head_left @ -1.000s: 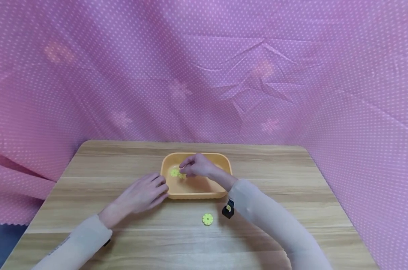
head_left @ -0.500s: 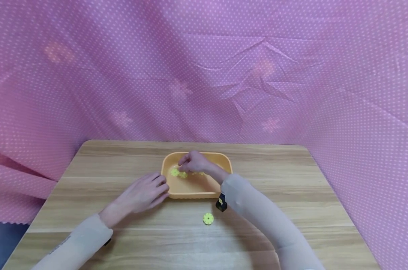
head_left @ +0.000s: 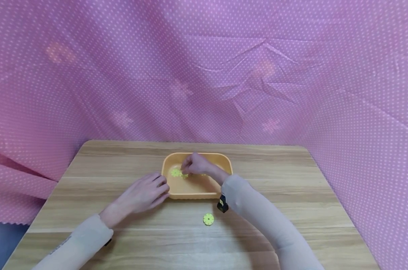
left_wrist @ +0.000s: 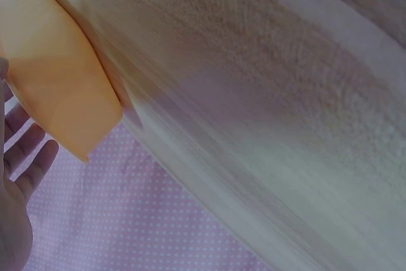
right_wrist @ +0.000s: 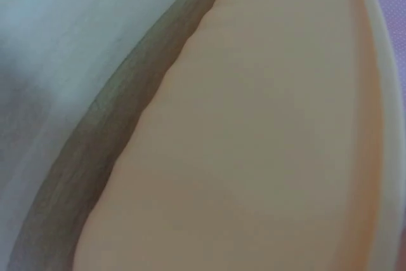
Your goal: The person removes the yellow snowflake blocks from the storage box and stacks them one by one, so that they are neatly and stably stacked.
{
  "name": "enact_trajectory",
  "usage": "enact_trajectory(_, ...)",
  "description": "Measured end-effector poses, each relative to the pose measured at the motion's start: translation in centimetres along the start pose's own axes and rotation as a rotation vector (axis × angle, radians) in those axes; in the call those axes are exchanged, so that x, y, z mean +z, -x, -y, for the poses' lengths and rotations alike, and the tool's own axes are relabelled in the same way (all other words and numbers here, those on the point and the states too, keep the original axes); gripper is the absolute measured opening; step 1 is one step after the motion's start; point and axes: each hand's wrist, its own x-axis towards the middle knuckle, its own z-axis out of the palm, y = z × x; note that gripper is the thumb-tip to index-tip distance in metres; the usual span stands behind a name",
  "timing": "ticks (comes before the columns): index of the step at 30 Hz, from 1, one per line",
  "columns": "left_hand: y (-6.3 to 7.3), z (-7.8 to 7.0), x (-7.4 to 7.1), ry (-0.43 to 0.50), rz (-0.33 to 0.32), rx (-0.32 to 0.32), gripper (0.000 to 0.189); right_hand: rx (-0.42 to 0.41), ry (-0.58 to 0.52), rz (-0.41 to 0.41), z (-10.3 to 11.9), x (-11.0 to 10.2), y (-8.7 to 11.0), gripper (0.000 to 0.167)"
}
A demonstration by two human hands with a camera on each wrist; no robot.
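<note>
My left hand [head_left: 146, 192] grips the left end of an orange tray [head_left: 197, 195]; its fingers lie over the rim in the head view. In the left wrist view the tray's outer wall [left_wrist: 60, 74] shows, with spread fingers [left_wrist: 39, 168] at its rim. My right hand [head_left: 196, 164] reaches down into the tray, fingers bent and tips right at small yellow-green notched discs [head_left: 175, 172]. I cannot tell whether a disc is between those fingertips. The right wrist view shows only the tray's near wall [right_wrist: 235, 125], the hand itself hidden.
One more notched disc [head_left: 209, 219] lies on the wooden table [head_left: 285, 195] in front of the tray. A pink dotted cloth [head_left: 204, 75] hangs behind and at both sides. A black device [head_left: 222, 204] is strapped under the right wrist.
My right hand has shifted slightly within the tray, and its forearm has swung left. More disc edges show behind the hand. The left hand stays at the rim.
</note>
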Motion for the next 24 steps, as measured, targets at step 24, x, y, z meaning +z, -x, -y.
enact_trajectory(24,0.02,0.09,0.10,0.000,0.016,-0.021,0.019,0.010,0.110,0.005,-0.18,0.16,0.21,0.022)
